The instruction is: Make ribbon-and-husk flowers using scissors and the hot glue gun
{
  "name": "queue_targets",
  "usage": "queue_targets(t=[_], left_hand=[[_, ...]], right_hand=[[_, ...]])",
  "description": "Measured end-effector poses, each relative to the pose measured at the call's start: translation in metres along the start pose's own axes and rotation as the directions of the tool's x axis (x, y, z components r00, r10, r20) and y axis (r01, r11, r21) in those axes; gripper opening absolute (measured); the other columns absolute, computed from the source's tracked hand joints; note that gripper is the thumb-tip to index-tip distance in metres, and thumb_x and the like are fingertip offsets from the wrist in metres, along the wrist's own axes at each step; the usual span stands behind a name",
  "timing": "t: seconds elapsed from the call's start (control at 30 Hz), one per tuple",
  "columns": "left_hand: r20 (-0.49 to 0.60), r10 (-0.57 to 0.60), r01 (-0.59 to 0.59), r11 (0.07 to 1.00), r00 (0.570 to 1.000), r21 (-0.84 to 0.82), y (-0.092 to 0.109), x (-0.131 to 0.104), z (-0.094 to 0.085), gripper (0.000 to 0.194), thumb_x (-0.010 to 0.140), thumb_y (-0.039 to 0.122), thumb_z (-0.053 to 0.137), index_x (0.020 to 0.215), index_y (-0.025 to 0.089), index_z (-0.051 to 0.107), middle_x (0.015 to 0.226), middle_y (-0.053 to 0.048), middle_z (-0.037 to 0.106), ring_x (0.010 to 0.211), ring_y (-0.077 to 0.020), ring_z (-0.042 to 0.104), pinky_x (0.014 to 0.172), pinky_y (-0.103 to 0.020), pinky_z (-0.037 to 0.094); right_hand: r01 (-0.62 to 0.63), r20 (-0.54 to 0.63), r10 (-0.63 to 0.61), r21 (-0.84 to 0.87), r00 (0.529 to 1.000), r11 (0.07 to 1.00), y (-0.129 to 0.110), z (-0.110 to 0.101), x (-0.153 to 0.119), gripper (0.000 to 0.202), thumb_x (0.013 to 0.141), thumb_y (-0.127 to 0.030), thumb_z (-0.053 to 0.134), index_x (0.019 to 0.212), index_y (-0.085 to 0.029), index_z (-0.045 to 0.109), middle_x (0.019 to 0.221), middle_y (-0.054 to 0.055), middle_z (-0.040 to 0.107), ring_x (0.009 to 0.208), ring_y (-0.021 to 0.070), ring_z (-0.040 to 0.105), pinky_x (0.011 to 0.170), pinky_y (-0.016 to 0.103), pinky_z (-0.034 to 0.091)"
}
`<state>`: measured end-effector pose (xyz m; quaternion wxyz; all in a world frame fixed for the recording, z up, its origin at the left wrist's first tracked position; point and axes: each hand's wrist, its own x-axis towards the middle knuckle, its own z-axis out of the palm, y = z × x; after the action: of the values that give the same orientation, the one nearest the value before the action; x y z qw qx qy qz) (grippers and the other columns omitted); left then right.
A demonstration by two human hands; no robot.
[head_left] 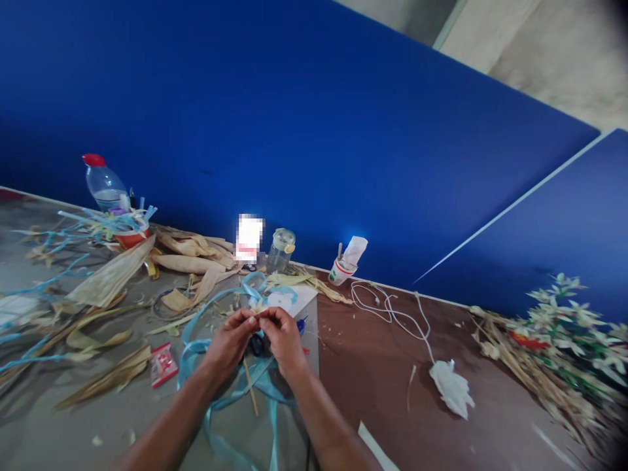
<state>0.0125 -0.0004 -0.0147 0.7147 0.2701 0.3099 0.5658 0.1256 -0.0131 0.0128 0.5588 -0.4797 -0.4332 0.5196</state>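
My left hand (229, 340) and my right hand (285, 339) meet above the middle of the table, with thumbs and fingertips pinched together. Between them is a small pale, petal-like piece of husk (257, 306), mostly covered by the fingers. Loops of light blue ribbon (226, 386) lie under and around both hands. Beneath the fingers are the dark handles of what look like scissors (256, 345), partly hidden. A thin wooden stick (250, 386) lies just below, and a white sheet (301, 297) sits behind the right hand.
Dry corn husks (196, 252) spread over the left side near a red cup of blue-wrapped stems (132, 237) and a plastic bottle (104, 186). Along the blue partition (304, 131) stand a glass jar (281, 250) and a paper cup (339, 271). White flowers (583, 320) lie right, beyond a cable (392, 307).
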Motion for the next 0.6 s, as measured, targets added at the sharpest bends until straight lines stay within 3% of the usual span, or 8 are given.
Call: queue_targets(t=[0.27,0.4,0.6], left_hand=[[0.057,0.023,-0.028,0.996,0.998,0.081,-0.0005,0.0009,-0.0003,0.022,0.06,0.031,0.081,0.06,0.015,0.065,0.059,0.001,0.058,0.061,-0.0107,0.052,0.063,-0.022,0.042],[0.052,0.01,-0.015,0.994,0.999,0.107,-0.0005,0.0,0.001,0.026,0.058,0.034,0.081,0.057,0.015,0.063,0.056,0.002,0.055,0.058,-0.0104,0.048,0.059,-0.022,0.04],[0.067,-0.042,0.035,0.994,0.997,0.106,-0.0023,-0.0008,-0.0005,0.025,0.058,0.032,0.081,0.058,0.015,0.063,0.055,0.002,0.054,0.056,-0.0094,0.047,0.057,-0.021,0.039]], right_hand=[[-0.051,0.006,0.051,0.148,0.999,0.988,-0.0026,0.0025,-0.0015,0.012,0.063,-0.024,0.066,0.073,-0.017,0.065,0.064,-0.004,0.06,0.059,0.0105,0.05,0.062,0.024,0.041],[-0.071,0.065,0.057,0.249,0.996,0.966,-0.0002,0.0019,0.0004,0.009,0.063,-0.023,0.068,0.068,-0.017,0.064,0.059,-0.005,0.058,0.055,0.0093,0.048,0.06,0.023,0.04],[-0.224,0.152,0.18,0.363,0.972,0.905,0.003,-0.0026,0.0043,0.017,0.055,-0.021,0.075,0.064,-0.017,0.061,0.056,-0.005,0.06,0.051,0.0092,0.051,0.056,0.022,0.04]])
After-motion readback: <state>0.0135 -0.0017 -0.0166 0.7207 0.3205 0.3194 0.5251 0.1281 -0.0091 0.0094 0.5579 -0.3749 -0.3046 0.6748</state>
